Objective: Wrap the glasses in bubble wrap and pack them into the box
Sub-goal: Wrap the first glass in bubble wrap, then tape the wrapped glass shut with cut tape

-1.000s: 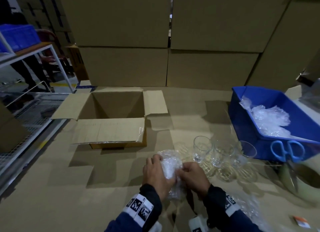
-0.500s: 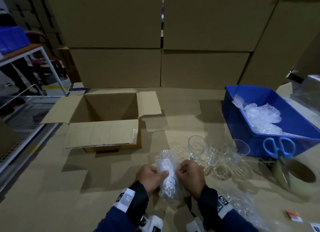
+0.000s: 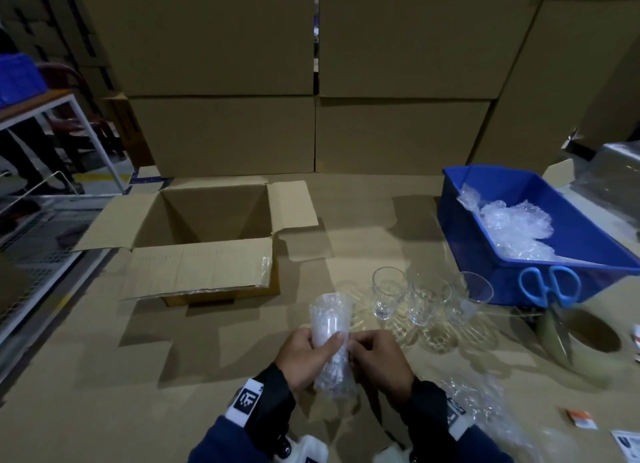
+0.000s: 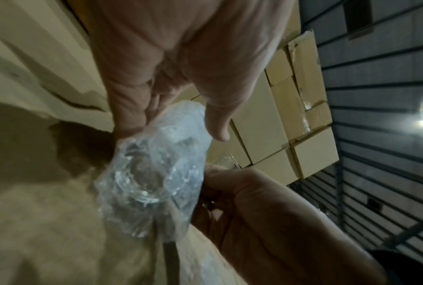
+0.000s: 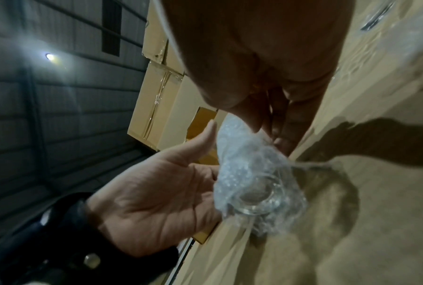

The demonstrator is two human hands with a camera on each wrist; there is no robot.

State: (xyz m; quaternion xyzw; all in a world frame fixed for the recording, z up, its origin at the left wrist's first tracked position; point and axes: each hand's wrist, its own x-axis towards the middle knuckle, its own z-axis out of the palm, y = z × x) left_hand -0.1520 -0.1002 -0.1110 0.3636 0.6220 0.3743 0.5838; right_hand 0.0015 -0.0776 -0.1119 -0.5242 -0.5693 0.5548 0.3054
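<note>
A glass rolled in bubble wrap (image 3: pixel 329 338) is held over the cardboard-covered table in front of me. My left hand (image 3: pixel 320 345) grips it from the left, thumb on top. My right hand (image 3: pixel 360 345) pinches the wrap on its right side. The left wrist view looks into the wrapped glass (image 4: pixel 151 173) end on, between the left hand (image 4: pixel 176 125) and the right hand (image 4: pixel 254 208). The right wrist view shows the wrapped glass (image 5: pixel 254 183) and its clear base. Three bare glasses (image 3: pixel 427 298) stand just right of my hands. The open cardboard box (image 3: pixel 211 220) sits at far left.
A blue bin (image 3: pixel 460 227) with crumpled bubble wrap (image 3: pixel 516 227) stands at the right. Blue-handled scissors (image 3: pixel 550 286) lean on it above a tape roll (image 3: pixel 585 338). Loose bubble wrap (image 3: pixel 485 403) lies by my right forearm. Stacked cartons (image 3: pixel 311 81) wall off the back.
The wrapped glass has been turned lengthwise and now sticks out beyond my fingers. Both hands have shifted their hold on it, staying in the same spot.
</note>
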